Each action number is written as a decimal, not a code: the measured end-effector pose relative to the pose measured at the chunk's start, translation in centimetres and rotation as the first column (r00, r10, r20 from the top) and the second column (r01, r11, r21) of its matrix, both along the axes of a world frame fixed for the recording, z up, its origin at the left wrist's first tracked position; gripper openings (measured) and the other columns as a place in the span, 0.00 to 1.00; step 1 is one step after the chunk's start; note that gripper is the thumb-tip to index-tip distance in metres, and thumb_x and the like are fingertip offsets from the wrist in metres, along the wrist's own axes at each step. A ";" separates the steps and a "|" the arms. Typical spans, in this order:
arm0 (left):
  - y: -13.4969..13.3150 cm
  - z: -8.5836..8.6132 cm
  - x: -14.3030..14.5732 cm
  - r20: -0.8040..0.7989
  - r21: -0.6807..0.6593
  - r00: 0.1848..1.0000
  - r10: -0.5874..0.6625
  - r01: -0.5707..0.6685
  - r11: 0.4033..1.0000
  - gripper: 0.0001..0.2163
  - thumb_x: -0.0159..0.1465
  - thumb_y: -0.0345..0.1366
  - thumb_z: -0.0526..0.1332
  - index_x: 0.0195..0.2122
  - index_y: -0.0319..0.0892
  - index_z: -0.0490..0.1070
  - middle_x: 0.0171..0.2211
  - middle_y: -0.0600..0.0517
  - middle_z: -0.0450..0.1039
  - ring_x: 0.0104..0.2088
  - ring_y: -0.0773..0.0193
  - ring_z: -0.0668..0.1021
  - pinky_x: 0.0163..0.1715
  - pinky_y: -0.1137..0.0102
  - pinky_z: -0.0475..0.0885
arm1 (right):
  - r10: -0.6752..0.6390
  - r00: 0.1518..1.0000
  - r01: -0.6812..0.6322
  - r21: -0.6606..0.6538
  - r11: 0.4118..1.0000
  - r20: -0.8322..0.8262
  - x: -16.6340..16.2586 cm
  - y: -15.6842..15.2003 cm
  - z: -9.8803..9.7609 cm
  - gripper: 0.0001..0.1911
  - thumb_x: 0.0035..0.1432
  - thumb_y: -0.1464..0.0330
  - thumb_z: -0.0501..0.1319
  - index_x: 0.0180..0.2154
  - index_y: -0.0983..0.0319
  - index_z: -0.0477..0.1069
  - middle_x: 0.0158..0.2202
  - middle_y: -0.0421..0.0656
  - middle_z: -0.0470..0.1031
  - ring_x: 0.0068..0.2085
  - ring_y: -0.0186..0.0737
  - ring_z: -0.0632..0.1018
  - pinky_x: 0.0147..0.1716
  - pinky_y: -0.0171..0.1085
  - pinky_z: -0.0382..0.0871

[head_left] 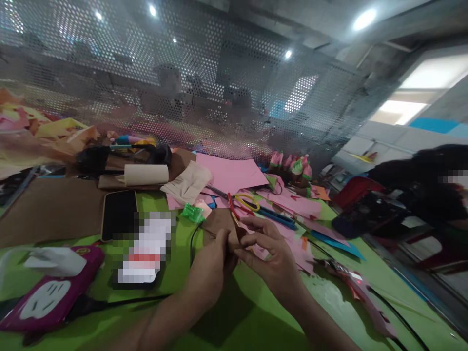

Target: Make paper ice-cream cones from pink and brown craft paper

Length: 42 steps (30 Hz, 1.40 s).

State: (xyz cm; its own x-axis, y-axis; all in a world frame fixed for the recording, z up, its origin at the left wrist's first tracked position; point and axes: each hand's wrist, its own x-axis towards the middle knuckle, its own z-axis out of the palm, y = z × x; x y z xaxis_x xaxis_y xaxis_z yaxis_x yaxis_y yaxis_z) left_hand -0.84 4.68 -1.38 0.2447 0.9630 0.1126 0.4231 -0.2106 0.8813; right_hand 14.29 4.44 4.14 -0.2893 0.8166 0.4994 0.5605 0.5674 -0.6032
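Observation:
Both my hands meet over the front middle of the table around a small piece of brown paper (234,239), which looks folded or curled. My left hand (210,268) is closed with thumb and fingers on its left side. Opposite it, my right hand (270,253) pinches the right edge with fingers bent. Part of the piece is hidden behind my fingers. Just beyond lies a larger flat brown paper (217,220). Scissors with red and yellow handles (248,201) rest behind my right hand, near a long blue-handled tool (276,215).
A pink glue gun (367,297) with a cord lies right. Left are a purple power strip (47,297), a black phone (119,214) and a blurred phone (146,248). Pink sheets (230,170), a paper roll (146,174) and paper flowers (298,166) sit behind. A person (413,190) is at right.

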 end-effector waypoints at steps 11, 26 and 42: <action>-0.3 0.1 -0.3 0.213 -0.025 0.976 -0.053 0.060 0.998 0.19 0.66 0.36 0.55 0.57 0.40 0.56 0.45 0.42 0.76 0.44 0.52 0.79 0.42 0.64 0.70 | 0.013 1.000 -0.012 -0.049 0.999 0.002 0.4 0.2 0.0 0.03 0.54 0.71 0.68 0.32 0.57 0.78 0.50 0.48 0.72 0.55 0.51 0.72 0.52 0.49 0.68; -0.5 0.2 -0.2 0.247 0.028 0.962 -0.118 0.115 0.993 0.07 0.66 0.38 0.54 0.44 0.44 0.63 0.34 0.52 0.75 0.33 0.60 0.76 0.33 0.71 0.66 | 0.018 0.985 -0.043 -0.143 0.989 -0.172 0.9 0.2 0.3 0.09 0.60 0.64 0.64 0.43 0.54 0.75 0.49 0.45 0.73 0.54 0.47 0.72 0.53 0.45 0.66; -0.8 0.6 -0.5 0.086 -0.009 0.976 -0.201 0.202 0.979 0.15 0.63 0.36 0.58 0.51 0.44 0.67 0.41 0.47 0.79 0.39 0.54 0.79 0.37 0.67 0.69 | -0.034 0.990 -0.016 -0.351 0.936 -0.135 1.8 0.8 0.7 0.04 0.51 0.72 0.63 0.32 0.60 0.76 0.29 0.40 0.76 0.33 0.38 0.76 0.33 0.36 0.69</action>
